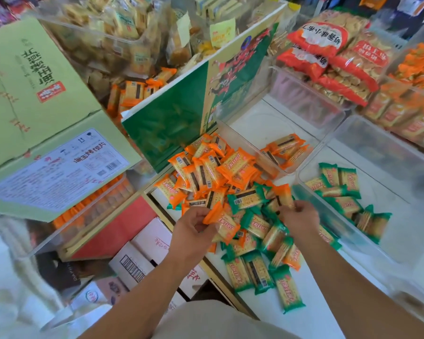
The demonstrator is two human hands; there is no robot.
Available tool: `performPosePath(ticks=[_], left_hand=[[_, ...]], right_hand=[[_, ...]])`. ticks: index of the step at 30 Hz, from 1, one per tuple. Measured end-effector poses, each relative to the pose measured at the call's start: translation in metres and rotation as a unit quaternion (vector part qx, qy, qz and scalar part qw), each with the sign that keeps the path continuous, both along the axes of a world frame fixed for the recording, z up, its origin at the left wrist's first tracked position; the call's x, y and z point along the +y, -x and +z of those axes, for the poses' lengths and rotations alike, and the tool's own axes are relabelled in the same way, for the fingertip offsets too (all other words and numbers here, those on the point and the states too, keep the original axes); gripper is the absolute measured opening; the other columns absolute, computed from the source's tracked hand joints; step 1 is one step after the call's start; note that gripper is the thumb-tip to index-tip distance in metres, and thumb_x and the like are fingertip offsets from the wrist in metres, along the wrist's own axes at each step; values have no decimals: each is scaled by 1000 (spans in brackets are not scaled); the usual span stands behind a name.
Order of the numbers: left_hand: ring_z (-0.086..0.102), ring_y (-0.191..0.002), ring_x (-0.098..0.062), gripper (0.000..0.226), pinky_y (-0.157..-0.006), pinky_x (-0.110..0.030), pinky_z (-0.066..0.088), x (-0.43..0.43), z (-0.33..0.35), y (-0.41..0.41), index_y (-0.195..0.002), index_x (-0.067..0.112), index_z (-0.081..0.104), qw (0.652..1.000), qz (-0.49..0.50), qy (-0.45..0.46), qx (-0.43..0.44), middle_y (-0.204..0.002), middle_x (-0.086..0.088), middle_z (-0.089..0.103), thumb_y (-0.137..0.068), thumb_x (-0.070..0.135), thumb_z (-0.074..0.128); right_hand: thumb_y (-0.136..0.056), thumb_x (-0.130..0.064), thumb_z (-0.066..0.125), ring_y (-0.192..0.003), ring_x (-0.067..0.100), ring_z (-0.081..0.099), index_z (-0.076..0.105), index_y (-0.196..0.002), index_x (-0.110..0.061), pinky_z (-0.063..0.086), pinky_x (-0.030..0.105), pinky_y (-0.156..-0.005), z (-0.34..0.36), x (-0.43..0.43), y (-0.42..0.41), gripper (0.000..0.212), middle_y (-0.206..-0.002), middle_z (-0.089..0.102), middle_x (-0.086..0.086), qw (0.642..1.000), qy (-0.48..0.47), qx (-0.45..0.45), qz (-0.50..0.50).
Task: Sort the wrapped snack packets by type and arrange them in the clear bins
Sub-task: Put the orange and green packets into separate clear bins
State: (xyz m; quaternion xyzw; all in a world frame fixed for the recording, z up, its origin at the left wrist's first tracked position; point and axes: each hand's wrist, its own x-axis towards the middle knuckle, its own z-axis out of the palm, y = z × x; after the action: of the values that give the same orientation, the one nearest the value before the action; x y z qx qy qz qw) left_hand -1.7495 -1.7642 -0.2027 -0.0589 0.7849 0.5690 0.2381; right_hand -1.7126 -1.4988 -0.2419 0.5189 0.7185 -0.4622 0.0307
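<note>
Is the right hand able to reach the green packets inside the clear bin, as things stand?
Probably yes. The right hand is close beside the clear bin; its top is open, and only its near wall stands before the green packets.

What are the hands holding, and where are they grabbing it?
The left hand pinches an orange packet near its crimped end. The right hand pinches a second orange packet by its lower end.

Orange and green packets (230,192) heaped beside bins (353,241)
</note>
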Motion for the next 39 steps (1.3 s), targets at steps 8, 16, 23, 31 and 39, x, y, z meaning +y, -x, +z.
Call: performPosePath(ticks=[8,16,23,31,39], left_hand=[[70,-77,-19,22,-71,-33,60,13,-7,-37,-108,16,71,993,-90,-74,-34,-90,-3,76,-90,5,77],[75,-81,-22,22,-78,-45,64,24,-18,-67,-104,25,70,988,13,-63,-141,-92,-3,72,-88,17,81],[48,-123,-18,52,-89,-34,49,-16,-66,-27,-138,29,53,955,-121,252,100,-131,7,56,-90,32,72],[50,-117,-18,48,-88,-30,48,-19,-83,-17,-118,27,62,912,-215,287,198,-122,7,56,-77,48,77],[53,-99,-11,53,-73,-34,54,-6,-68,12,-111,25,62,944,-95,256,183,-106,12,54,-78,66,70]], right_hand=[[-99,-29,64,-78,-1,64,65,-99,-40,45,15,-62,54,-63,-64,12,-90,70,-15,967,28,53,248],[-93,-38,71,-78,-4,66,62,-100,-36,48,11,-58,47,-98,-106,11,-96,70,-13,974,147,62,162],[-91,-40,73,-80,12,73,70,-104,-23,53,27,-68,47,-92,-102,22,-89,77,-7,986,138,82,48],[-88,-46,75,-83,17,75,71,-101,-23,59,40,-81,52,-88,-90,26,-88,78,-4,985,140,93,31],[-88,-44,76,-84,17,75,71,-105,-21,60,44,-84,61,-82,-58,29,-86,77,-7,982,139,124,21]])
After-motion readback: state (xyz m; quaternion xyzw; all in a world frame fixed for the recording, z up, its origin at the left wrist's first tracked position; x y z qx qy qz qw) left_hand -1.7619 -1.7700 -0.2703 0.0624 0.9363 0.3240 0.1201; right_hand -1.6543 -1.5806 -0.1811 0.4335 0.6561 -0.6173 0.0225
